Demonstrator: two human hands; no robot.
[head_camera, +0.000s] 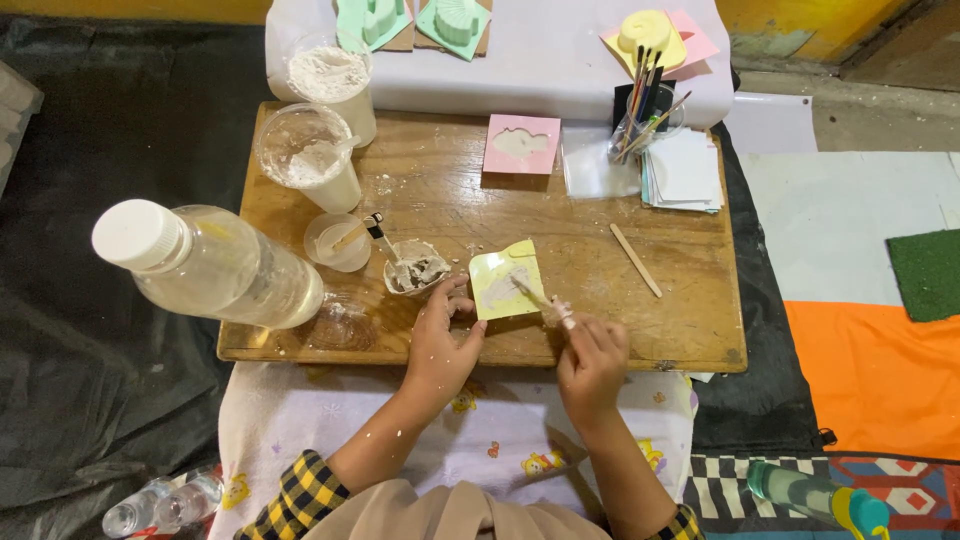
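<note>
My left hand (441, 345) rests on the wooden board (690, 330), its fingers touching the left edge of a pale yellow mould (503, 285). The mould holds grey-white paste. My right hand (592, 362) grips a small wooden stick (532, 294) whose tip lies in the mould's paste. Just left of the mould stands a small cup of grey paste (416, 268) with a spoon in it.
A clear bottle with a white cap (205, 263) stands at the board's left. Two tubs of white powder (318, 120), a small lid (338, 242), a pink mould (522, 144), a loose flat stick (636, 259), a brush cup (641, 122) and paper squares (684, 168) lie further back.
</note>
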